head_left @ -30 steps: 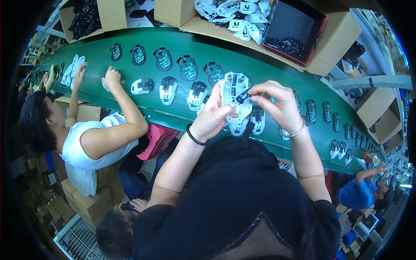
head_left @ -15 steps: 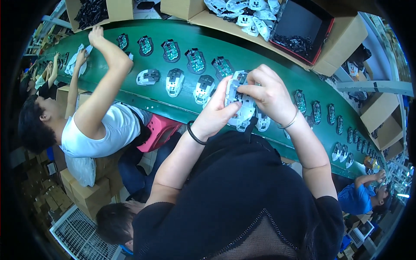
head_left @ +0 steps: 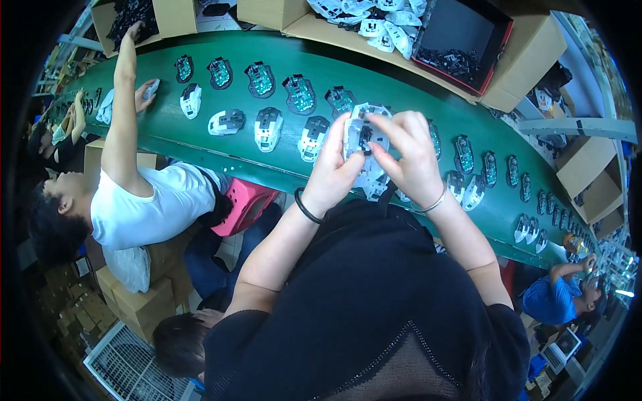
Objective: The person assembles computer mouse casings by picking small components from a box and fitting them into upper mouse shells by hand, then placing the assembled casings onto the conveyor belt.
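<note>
A white computer mouse shell (head_left: 356, 127), inner side up, is held over the near side of the green table. My left hand (head_left: 332, 170) is closed round its left edge, thumb on the near part. A small black part (head_left: 366, 137) sits inside the shell. Over the right side is my right hand (head_left: 416, 160), thumb and index finger spread, the index fingertip at the shell's far part. Whether it touches there I cannot tell. Under the held shell lies another white shell (head_left: 372, 182), partly hidden. White-and-grey shells (head_left: 313, 138) lie to the left, beside mouse bases with green circuit boards (head_left: 301, 94).
The green table (head_left: 221, 157) curves across the view with rows of mouse parts. Behind it are a carton of white shells (head_left: 394, 30) and a black tray of small black parts (head_left: 455, 63). A co-worker (head_left: 150, 200) at left reaches into a carton of black pieces (head_left: 130, 20).
My right thumb and index finger have spread apart, baring the black part in the shell. The co-worker's arm has reached farther into the far carton.
</note>
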A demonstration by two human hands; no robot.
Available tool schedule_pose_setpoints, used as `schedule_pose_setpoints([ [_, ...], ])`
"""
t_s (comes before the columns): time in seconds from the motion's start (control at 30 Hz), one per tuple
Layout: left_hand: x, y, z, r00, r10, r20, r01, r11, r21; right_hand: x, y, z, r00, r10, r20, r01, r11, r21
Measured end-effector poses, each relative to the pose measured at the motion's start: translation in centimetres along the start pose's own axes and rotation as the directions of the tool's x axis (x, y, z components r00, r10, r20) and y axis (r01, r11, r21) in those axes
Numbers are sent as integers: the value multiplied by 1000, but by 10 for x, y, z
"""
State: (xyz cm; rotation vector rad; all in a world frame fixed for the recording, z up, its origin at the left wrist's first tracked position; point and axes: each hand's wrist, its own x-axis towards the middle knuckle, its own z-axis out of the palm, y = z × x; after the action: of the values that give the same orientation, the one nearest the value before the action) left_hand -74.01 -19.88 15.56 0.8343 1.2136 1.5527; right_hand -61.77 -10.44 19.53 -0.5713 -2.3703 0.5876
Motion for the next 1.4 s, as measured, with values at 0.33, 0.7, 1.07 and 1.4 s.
schedule_pose_setpoints([
  [0.33, 2, -5, 9, 991, 124, -42, -118, 985, 125, -28, 12, 31, 848, 487, 210, -480, 538, 693],
  [0.7, 22, -26, 46, 850, -442, 287, 457, 889, 14, -97, 76, -20, 704, 667, 245, -427, 121, 896],
  [1.07, 33, -79, -2, 845, -533, 45, 505, 822, 263, -354, 224, -139, 434, 606, -666, -773, -129, -621],
  [1.4, 31, -68, 12, 857, -502, 112, 490, 863, 124, -282, 190, -75, 85, 915, -394, -934, 211, 289],
])
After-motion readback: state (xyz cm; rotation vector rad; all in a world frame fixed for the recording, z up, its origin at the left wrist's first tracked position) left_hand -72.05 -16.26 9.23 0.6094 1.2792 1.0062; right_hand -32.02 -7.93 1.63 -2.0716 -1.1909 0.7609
